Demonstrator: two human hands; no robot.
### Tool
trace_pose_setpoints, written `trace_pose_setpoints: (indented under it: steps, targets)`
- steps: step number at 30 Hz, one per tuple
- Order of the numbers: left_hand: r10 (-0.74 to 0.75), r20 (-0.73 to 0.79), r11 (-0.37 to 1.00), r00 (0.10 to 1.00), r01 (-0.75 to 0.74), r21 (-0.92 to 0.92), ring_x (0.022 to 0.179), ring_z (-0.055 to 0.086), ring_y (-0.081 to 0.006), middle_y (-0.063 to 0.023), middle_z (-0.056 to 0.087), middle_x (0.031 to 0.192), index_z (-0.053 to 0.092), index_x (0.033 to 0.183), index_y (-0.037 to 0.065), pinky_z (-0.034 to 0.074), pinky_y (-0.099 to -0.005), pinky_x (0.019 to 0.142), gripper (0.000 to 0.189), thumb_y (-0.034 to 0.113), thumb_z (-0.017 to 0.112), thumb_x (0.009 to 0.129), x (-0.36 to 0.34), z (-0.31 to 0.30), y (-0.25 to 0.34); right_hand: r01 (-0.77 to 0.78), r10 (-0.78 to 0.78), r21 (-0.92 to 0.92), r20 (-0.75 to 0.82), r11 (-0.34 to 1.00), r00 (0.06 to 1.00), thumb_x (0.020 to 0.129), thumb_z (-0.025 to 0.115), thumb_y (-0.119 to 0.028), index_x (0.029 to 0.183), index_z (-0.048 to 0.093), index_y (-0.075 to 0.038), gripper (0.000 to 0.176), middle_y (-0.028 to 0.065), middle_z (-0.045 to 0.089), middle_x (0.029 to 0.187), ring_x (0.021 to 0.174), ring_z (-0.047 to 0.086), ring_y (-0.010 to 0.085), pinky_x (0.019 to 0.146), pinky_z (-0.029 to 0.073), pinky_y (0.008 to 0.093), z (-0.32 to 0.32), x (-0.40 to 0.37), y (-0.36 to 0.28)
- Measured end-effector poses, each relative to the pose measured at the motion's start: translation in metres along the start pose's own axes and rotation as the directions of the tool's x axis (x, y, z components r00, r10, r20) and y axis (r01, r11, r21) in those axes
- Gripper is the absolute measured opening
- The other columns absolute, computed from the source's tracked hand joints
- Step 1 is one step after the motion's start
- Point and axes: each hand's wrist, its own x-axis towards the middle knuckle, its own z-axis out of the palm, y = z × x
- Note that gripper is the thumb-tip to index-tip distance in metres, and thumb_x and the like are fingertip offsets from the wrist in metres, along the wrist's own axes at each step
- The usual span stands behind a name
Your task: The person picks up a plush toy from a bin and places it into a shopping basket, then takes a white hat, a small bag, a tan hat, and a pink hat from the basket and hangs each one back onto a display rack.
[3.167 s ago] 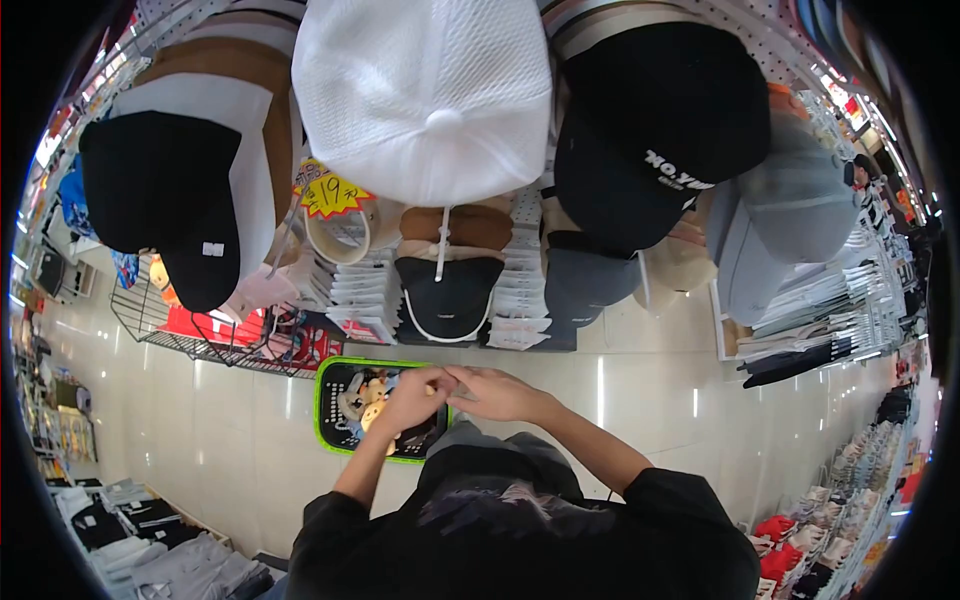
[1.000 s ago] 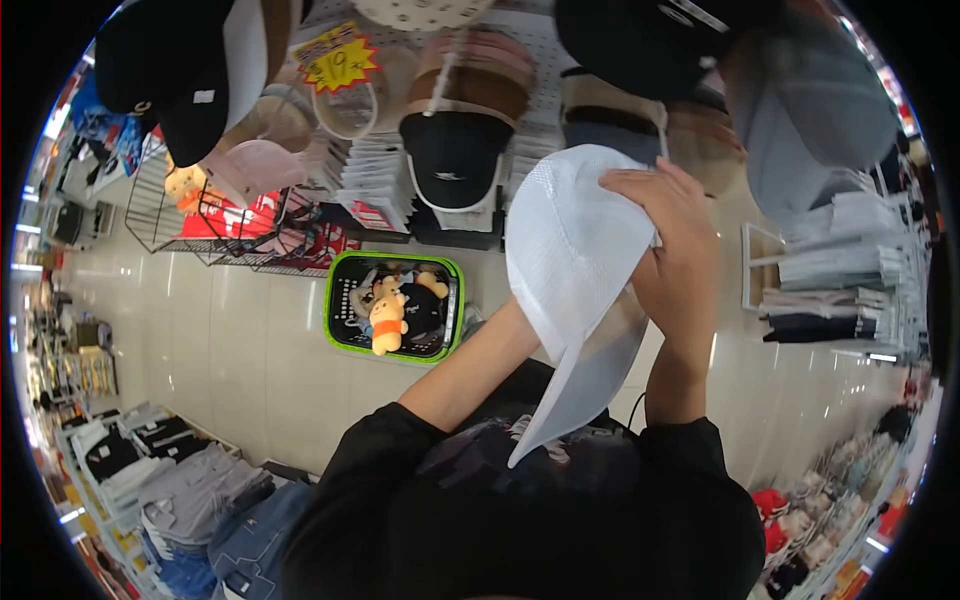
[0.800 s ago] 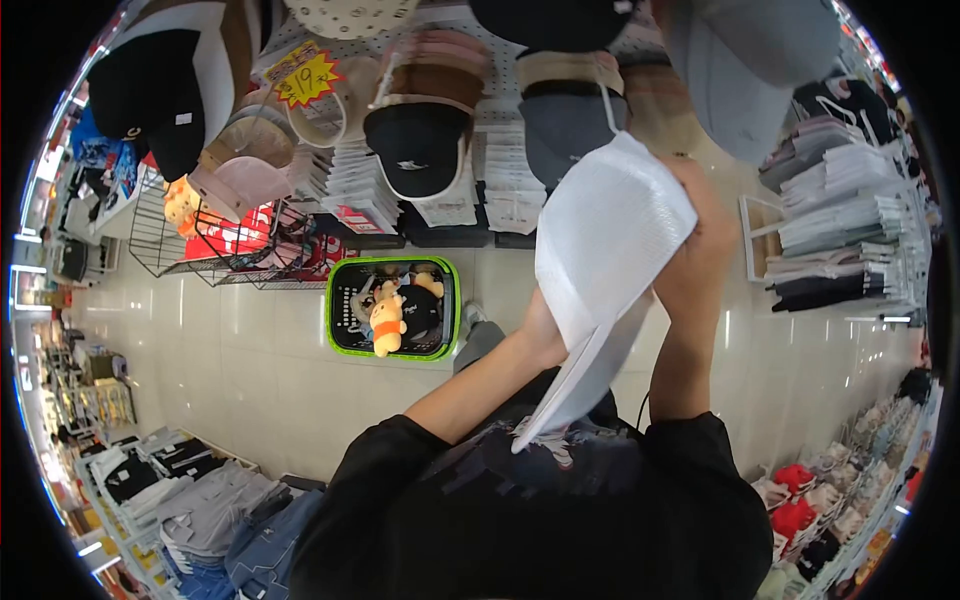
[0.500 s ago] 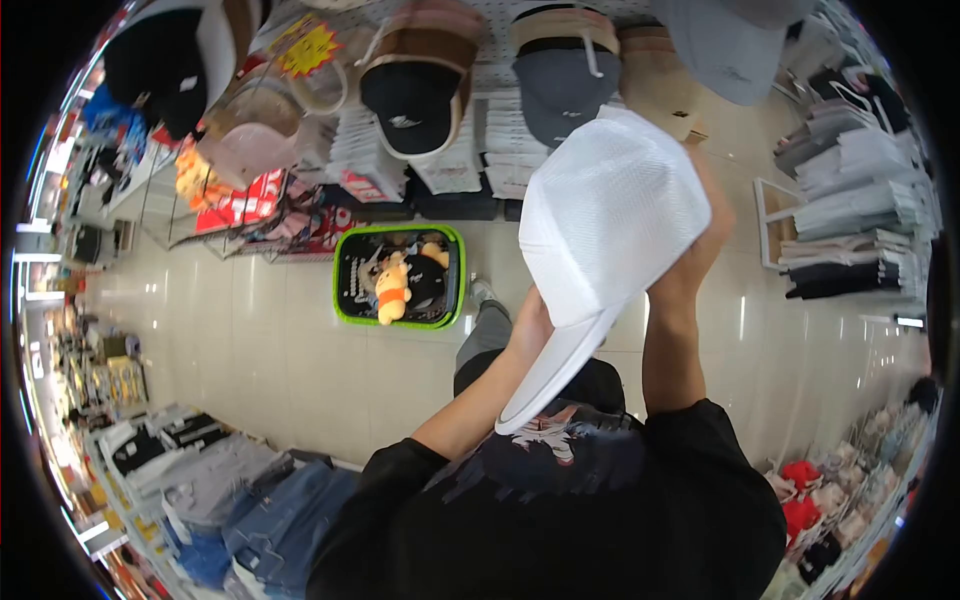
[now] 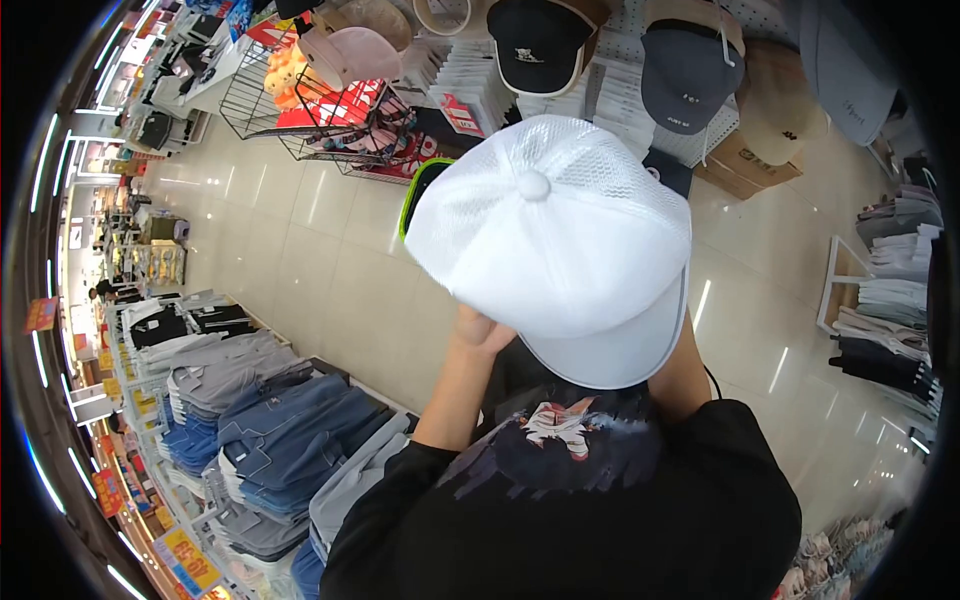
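A white baseball cap (image 5: 560, 220) with a mesh crown and a button on top is held up before my chest, its brim (image 5: 610, 345) facing me. My left hand (image 5: 484, 328) grips the cap from below at its left edge, fingers curled and partly hidden under the crown. On the other side my right forearm (image 5: 685, 375) reaches up behind the brim. The cap covers my right hand, so its fingers do not show.
Behind hang a black cap (image 5: 540, 50), a grey cap (image 5: 690, 75) and a beige cap (image 5: 780, 110). A green-rimmed basket (image 5: 408, 205) on the floor is mostly covered by the white cap. Folded denim clothes (image 5: 290, 430) lie at left; a wire rack (image 5: 270, 115) stands beyond.
The white cap has turned from side-on to show its top, with the brim toward me. The view has swung, shifting the shelves right, and the cap now covers most of the basket.
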Motion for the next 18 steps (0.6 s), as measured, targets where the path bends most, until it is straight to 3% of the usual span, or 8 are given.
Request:
trace_pose_setpoints:
  steps: [1, 3, 4, 6, 7, 14, 16, 18]
  targets:
    - [-0.008, 0.0, 1.0, 1.0, 0.008, -0.001, 0.133, 0.039, -0.0315, -0.0162, 0.038, 0.145, 0.029, 0.144, 0.003, 0.035, -0.0497, 0.107, 0.069, 0.038, 0.055, 0.091, 0.0, 0.005, 0.004, -0.048, 0.047, 0.018, 0.009, 0.999, 0.999, 0.088, 0.062, -0.014, 0.116, 0.056, 0.004, 0.034, 0.0106, 0.064, 0.106, 0.093, 0.063, 0.0161, 0.082, 0.049, 0.0305, 0.004, 0.003, 0.004]
    - [0.007, -0.188, 0.98, 0.982, 0.031, 0.198, 0.13, 0.042, -0.0309, -0.0155, 0.04, 0.143, 0.03, 0.143, 0.003, 0.037, -0.049, 0.105, 0.068, 0.031, 0.061, 0.089, 0.0, 0.01, 0.012, -0.141, 0.14, 0.048, 0.021, 0.989, 0.99, 0.088, 0.062, -0.015, 0.117, 0.056, 0.004, 0.035, 0.0108, 0.064, 0.107, 0.093, 0.063, 0.0164, 0.083, 0.049, 0.0309, 0.008, 0.005, 0.01]
    - [-0.009, -0.19, 0.981, 0.982, 0.046, 0.19, 0.13, 0.042, -0.0309, -0.0155, 0.04, 0.143, 0.03, 0.143, 0.003, 0.037, -0.049, 0.105, 0.068, 0.031, 0.061, 0.089, -0.002, 0.004, 0.015, -0.191, 0.19, 0.06, 0.025, 0.98, 0.981, 0.088, 0.061, -0.015, 0.117, 0.056, 0.004, 0.035, 0.0109, 0.064, 0.108, 0.094, 0.063, 0.0165, 0.083, 0.049, 0.0311, 0.009, 0.004, 0.013]
    - [-0.014, -0.131, 0.952, 0.991, 0.054, 0.302, 0.126, 0.047, -0.029, -0.0147, 0.046, 0.138, 0.035, 0.14, 0.002, 0.04, -0.0456, 0.104, 0.068, 0.018, 0.07, 0.083, -0.002, -0.009, 0.02, -0.282, 0.28, 0.078, 0.038, 0.956, 0.959, 0.089, 0.061, -0.016, 0.118, 0.055, 0.004, 0.036, 0.011, 0.064, 0.109, 0.094, 0.063, 0.0168, 0.084, 0.049, 0.0314, 0.012, 0.005, 0.018]
    - [-0.004, -0.247, 0.963, 0.969, 0.071, 0.261, 0.121, 0.051, -0.0276, -0.0139, 0.052, 0.133, 0.041, 0.135, 0.001, 0.041, -0.0433, 0.102, 0.066, 0.008, 0.073, 0.078, 0.001, 0.002, 0.021, -0.319, 0.315, 0.089, 0.05, 0.944, 0.948, 0.089, 0.061, -0.017, 0.119, 0.055, 0.004, 0.036, 0.0111, 0.064, 0.109, 0.095, 0.063, 0.0169, 0.084, 0.049, 0.0316, 0.015, 0.01, 0.021]
    - [-0.128, -0.115, 0.976, 0.985, 0.146, 0.16, 0.121, 0.051, -0.0259, -0.0121, 0.052, 0.131, 0.038, 0.137, 0.002, 0.042, -0.0418, 0.102, 0.062, 0.009, 0.068, 0.083, 0.002, -0.056, 0.087, -0.607, 0.585, 0.194, 0.164, 0.771, 0.794, 0.091, 0.06, -0.02, 0.122, 0.053, 0.003, 0.039, 0.0116, 0.063, 0.113, 0.097, 0.063, 0.0179, 0.087, 0.049, 0.0329, 0.05, 0.011, 0.054]
    - [0.048, -0.237, 0.966, 0.97, 0.015, 0.257, 0.119, 0.052, -0.0236, -0.011, 0.052, 0.129, 0.038, 0.136, 0.004, 0.043, -0.0401, 0.101, 0.053, 0.013, 0.062, 0.089, 0.016, -0.037, 0.106, -0.679, 0.646, 0.214, 0.21, 0.702, 0.734, 0.091, 0.06, -0.02, 0.123, 0.053, 0.002, 0.04, 0.0118, 0.062, 0.114, 0.098, 0.062, 0.0181, 0.087, 0.049, 0.0333, 0.061, -0.004, 0.059]
    - [0.045, -0.306, 0.976, 0.951, 0.024, 0.217, 0.12, 0.052, -0.0267, -0.0143, 0.051, 0.132, 0.039, 0.136, 0.002, 0.043, -0.0422, 0.101, 0.049, 0.02, 0.055, 0.093, 0.029, -0.059, 0.13, -0.711, 0.674, 0.222, 0.226, 0.668, 0.704, 0.091, 0.06, -0.021, 0.123, 0.053, 0.002, 0.04, 0.0118, 0.062, 0.114, 0.098, 0.062, 0.0183, 0.088, 0.049, 0.0335, 0.083, -0.006, 0.08]
